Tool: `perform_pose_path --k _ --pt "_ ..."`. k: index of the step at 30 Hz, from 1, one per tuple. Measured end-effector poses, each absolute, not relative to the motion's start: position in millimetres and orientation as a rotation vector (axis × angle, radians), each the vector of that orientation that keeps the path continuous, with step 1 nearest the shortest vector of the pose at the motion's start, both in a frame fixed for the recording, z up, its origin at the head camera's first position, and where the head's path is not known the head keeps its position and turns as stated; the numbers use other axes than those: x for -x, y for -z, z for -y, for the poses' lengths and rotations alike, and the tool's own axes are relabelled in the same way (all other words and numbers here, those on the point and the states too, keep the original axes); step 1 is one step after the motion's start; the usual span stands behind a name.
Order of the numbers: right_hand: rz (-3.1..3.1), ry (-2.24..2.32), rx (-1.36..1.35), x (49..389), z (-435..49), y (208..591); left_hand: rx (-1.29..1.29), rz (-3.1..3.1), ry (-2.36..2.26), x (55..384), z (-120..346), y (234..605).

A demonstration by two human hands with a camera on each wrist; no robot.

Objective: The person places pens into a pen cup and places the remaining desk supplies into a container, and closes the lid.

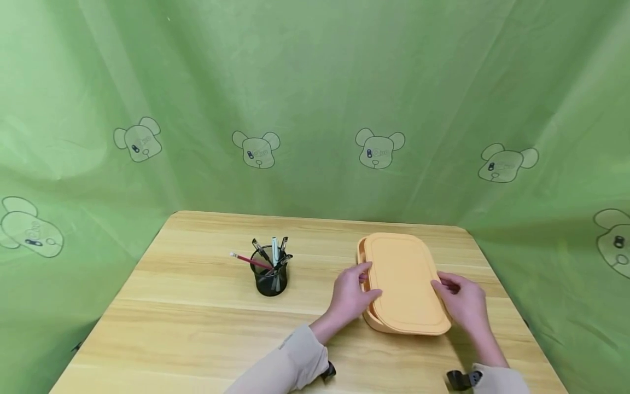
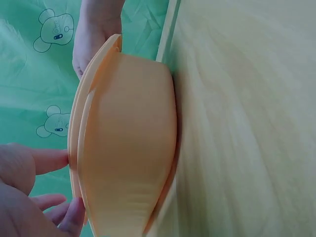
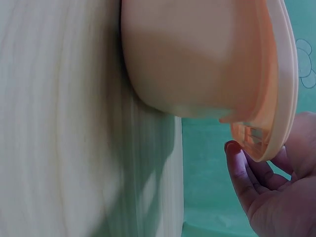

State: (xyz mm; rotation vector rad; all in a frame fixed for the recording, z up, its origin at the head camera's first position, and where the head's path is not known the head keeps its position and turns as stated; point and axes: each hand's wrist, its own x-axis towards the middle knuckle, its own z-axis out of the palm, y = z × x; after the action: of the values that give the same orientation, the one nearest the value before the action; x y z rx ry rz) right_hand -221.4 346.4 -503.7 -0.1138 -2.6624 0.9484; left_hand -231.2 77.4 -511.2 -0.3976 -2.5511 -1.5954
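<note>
A peach-orange plastic lid point(image 1: 404, 282) lies over a matching box point(image 1: 376, 323) on the right of the table. It sits shifted to the right, so a strip of the box's left rim shows beside it. My left hand point(image 1: 348, 291) holds the lid's left edge, with thumb and forefinger on its top. At the opposite edge, my right hand point(image 1: 461, 300) grips the lid, thumb above and fingers below. In the right wrist view the lid's slotted handle end point(image 3: 252, 136) juts past the box wall point(image 3: 192, 54), right by the fingertips of my right hand point(image 3: 281, 192).
A black mesh pen cup point(image 1: 271, 279) with several pens and a red pencil point(image 1: 253, 261) stands left of the box on the wooden table point(image 1: 197, 328). Green curtains point(image 1: 315, 82) with printed bear heads hang around the table.
</note>
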Motion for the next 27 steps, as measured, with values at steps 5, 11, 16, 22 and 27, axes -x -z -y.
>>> perform_pose_path --k 5,11,16,22,27 --pt "2.670 -0.941 0.091 225 -338 501 0.338 2.572 1.529 230 -73 509" --pt "2.672 -0.942 0.067 227 -332 501 0.280 2.550 1.671 230 -70 510" --pt "2.677 -0.922 0.055 227 -332 503 0.278 2.515 1.747 230 -70 512" --pt "2.689 -0.909 0.046 229 -331 505 0.264 2.504 1.764 231 -69 516" --pt "2.688 -0.902 0.040 230 -329 506 0.262 2.489 1.809 233 -67 519"
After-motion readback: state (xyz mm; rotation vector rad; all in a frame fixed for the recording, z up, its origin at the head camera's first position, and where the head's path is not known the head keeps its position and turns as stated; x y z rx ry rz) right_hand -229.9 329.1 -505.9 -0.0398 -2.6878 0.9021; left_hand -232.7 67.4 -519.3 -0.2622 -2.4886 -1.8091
